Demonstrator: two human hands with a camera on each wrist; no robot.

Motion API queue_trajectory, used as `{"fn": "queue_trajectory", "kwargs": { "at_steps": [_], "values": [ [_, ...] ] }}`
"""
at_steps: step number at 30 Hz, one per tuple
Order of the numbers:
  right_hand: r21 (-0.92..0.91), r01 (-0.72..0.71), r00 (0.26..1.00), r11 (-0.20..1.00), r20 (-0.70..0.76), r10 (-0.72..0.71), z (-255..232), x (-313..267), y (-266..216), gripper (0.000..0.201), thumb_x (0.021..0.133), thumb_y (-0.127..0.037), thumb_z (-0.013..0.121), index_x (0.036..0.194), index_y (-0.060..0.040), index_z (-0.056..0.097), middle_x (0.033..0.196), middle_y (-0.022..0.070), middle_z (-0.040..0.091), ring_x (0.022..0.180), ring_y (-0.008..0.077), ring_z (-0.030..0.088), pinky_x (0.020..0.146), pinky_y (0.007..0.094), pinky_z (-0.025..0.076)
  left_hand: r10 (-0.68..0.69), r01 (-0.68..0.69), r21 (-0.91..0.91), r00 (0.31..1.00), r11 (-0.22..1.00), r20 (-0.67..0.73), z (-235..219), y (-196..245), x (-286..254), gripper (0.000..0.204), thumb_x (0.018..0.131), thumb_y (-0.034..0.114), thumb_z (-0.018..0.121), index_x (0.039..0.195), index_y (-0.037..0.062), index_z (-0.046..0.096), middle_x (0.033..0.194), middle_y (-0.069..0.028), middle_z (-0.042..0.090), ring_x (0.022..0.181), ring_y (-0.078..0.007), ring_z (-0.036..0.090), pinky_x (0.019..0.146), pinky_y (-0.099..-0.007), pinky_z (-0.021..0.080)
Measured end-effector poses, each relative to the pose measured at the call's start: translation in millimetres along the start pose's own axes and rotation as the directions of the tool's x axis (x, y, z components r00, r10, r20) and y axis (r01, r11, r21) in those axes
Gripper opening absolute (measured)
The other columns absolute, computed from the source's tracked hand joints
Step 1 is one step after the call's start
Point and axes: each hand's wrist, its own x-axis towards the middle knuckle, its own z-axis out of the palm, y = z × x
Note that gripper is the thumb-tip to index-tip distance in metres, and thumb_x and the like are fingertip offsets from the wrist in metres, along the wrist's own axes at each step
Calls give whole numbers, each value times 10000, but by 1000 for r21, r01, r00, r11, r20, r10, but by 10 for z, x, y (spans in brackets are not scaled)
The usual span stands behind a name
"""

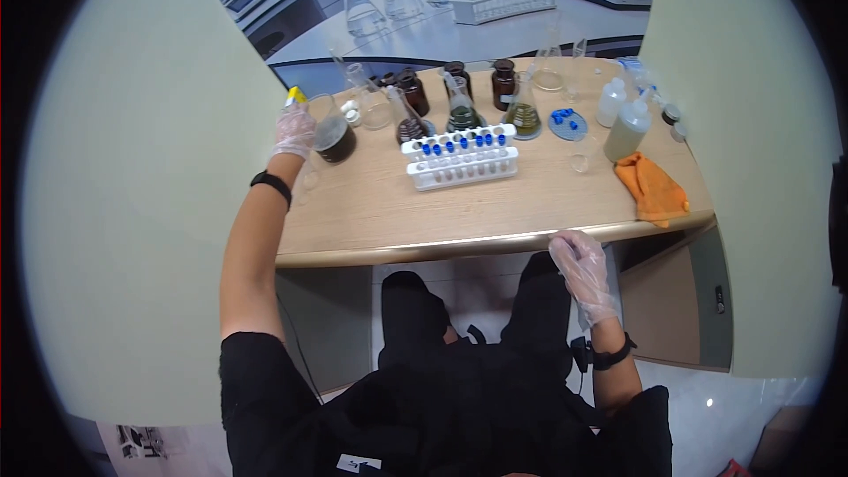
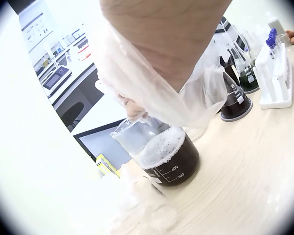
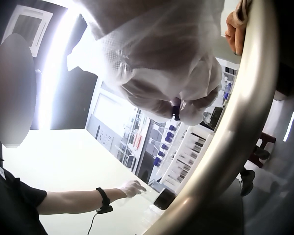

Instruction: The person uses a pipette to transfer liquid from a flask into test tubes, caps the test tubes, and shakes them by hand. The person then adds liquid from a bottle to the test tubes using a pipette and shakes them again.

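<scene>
My gloved left hand (image 1: 296,131) is at the left side of a large beaker (image 1: 336,140) of dark liquid, its fingers extended beside the rim. In the left wrist view, a fingertip (image 2: 135,110) is close to the rim of the beaker (image 2: 174,161), which stands upright with foam on top; the other fingers are mostly hidden. Whether the hand touches the glass cannot be told. My gloved right hand (image 1: 585,274) hangs loosely curled at the table's front edge, and no held object is evident. Its glove (image 3: 161,73) fills the upper right wrist view.
A white rack (image 1: 462,172) with blue-capped tubes stands mid-table. Behind it are flasks (image 1: 523,115) and brown bottles (image 1: 503,87). At the right are squeeze bottles (image 1: 627,132), a blue dish (image 1: 567,126) and an orange cloth (image 1: 652,190). A yellow box (image 1: 296,97) is at the far left.
</scene>
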Motion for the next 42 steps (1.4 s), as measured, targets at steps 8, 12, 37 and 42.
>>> {"fn": "queue_trajectory", "kwargs": {
  "at_steps": [8, 12, 37, 42],
  "values": [
    [-382, 252, 884, 889, -282, -372, -381, 1032, 57, 191, 960, -143, 640, 1087, -28, 723, 984, 189, 704, 914, 368, 673, 835, 451, 534, -171, 158, -168, 983, 973, -63, -544, -17, -209, 304, 1057, 219, 522, 1284, 73, 661, 1091, -190, 722, 1007, -376, 716, 861, -483, 581],
    [-594, 321, 833, 738, -193, -518, -475, 1653, 291, 207, 943, -124, 629, 1098, -33, 733, 1040, 196, 715, 990, 382, 670, 896, 452, 539, -217, -78, -726, 927, 684, -305, -616, 165, -367, 351, 1047, 157, 577, 1390, 108, 634, 998, -103, 695, 900, -212, 683, 818, -367, 554],
    [-20, 509, 842, 860, 221, -493, 805, 1771, 66, 808, 800, -271, 691, 1525, 15, 479, 1602, 242, 448, 1499, 422, 402, 1259, 434, 324, 73, -189, -959, 981, 209, -177, -556, 1853, -1281, 300, 958, 135, 739, 1252, 81, 714, 988, -120, 735, 860, -231, 724, 765, -364, 565],
    [-200, 519, 851, 831, 217, -479, 842, 1705, -1, 897, 795, -85, 688, 1597, 64, 316, 1616, 201, 444, 1509, 254, 412, 1268, 309, 277, 184, -363, -773, 931, 520, -314, -564, 1829, -1282, 305, 916, 150, 789, 1194, 36, 739, 989, -128, 742, 874, -241, 723, 792, -367, 577]
  ]
}}
